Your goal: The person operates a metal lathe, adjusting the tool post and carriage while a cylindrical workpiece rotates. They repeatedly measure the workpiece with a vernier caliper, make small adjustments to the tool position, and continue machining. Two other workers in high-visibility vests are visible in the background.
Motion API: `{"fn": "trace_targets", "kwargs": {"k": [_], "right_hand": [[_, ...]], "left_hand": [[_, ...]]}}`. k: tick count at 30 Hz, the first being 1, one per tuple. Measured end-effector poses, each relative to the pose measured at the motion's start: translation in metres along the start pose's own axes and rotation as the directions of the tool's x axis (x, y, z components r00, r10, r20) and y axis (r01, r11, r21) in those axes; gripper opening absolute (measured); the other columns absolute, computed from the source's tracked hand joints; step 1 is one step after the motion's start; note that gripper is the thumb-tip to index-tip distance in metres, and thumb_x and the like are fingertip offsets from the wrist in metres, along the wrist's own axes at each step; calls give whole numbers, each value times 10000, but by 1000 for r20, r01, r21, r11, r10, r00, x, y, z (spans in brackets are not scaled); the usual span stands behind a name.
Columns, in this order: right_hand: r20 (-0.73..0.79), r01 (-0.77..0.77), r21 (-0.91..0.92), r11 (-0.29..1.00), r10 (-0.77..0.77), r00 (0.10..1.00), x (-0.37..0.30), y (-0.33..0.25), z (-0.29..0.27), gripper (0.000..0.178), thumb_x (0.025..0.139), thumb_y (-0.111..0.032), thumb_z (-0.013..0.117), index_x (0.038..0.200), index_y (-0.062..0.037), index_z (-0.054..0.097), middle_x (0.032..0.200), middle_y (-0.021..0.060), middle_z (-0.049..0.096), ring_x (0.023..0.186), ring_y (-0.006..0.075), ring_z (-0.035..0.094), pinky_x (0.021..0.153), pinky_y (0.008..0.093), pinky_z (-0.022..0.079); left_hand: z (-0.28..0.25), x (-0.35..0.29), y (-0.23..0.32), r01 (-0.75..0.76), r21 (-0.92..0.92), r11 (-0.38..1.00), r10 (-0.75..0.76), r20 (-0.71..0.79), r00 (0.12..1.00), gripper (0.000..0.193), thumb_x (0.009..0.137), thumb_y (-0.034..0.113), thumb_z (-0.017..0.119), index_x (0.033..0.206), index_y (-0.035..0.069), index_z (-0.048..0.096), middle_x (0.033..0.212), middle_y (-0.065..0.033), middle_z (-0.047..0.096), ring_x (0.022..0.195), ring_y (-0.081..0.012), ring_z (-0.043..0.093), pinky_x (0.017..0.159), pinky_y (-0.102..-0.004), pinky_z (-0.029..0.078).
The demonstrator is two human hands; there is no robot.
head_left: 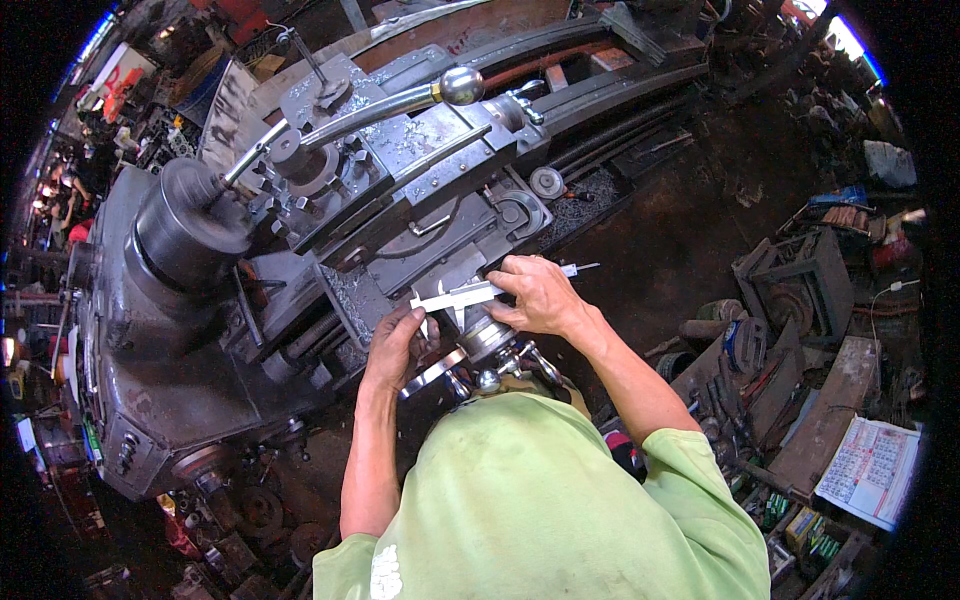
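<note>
A silver vernier caliper (470, 296) is held in front of my chest, over the handwheel (488, 338) of a metal lathe. My right hand (545, 298) grips its sliding part, and the thin depth rod pokes out past the fingers on the right. At the jaw end, my left hand (393, 345) has thumb and fingers closed around the caliper's tip. The jaws look spread a little apart; I cannot make out anything between them. Behind the hands lies the lathe carriage (440, 240), strewn with metal chips.
The lathe chuck (190, 215) is at left, with a thin bright rod (255, 152) at its face. A long lever with a ball knob (461, 86) angles over the tool post (305, 165). To the right are a metal frame (795, 280), loose tools and a printed sheet (868, 472).
</note>
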State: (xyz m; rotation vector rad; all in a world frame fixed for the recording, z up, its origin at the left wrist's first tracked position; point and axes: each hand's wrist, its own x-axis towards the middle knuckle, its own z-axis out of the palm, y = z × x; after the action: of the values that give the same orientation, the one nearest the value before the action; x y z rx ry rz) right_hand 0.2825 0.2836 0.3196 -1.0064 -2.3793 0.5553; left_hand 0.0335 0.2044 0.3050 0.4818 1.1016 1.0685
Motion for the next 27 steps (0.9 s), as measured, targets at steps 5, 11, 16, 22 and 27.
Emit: {"fn": "trace_targets", "kwargs": {"k": [5,11,16,22,27], "right_hand": [[2,3,-3,1000,-3,1000,0,0,0,351,702,-273,764,954,-37,703,806,112,606,777,304,621,711,416,507],[-2,10,3,1000,-10,1000,-1,1,0,345,701,-273,760,947,-39,701,809,113,604,785,307,619,718,419,507],[3,12,0,1000,-12,1000,-2,2,0,346,702,-273,760,949,-37,699,810,114,604,789,307,619,723,420,506],[-1,3,9,1000,-3,1000,-2,1,0,347,699,-267,766,947,-33,702,803,115,600,780,304,619,717,416,504],[-22,33,27,999,-33,999,-3,3,1,378,691,-228,777,983,-5,687,776,119,560,743,304,580,672,408,475]], "left_hand": [[-1,0,0,1,28,1000,-1,1,1000,283,949,176,596,1156,-17,587,986,-54,620,780,-106,607,636,-247,536],[-1,-1,0,-6,52,999,6,10,1000,288,950,188,594,1150,-19,590,932,-50,627,744,-102,608,622,-245,525],[1,-1,3,1,60,998,-2,24,1000,274,954,184,586,1139,-17,594,910,-49,628,725,-100,606,622,-244,523],[8,-5,6,-5,40,999,5,1,1000,247,949,188,587,1099,-8,599,865,-43,622,712,-102,600,612,-248,520],[12,-6,8,-6,32,999,5,11,1000,243,936,217,597,1040,-2,603,784,-35,620,664,-115,580,606,-254,501]]}}
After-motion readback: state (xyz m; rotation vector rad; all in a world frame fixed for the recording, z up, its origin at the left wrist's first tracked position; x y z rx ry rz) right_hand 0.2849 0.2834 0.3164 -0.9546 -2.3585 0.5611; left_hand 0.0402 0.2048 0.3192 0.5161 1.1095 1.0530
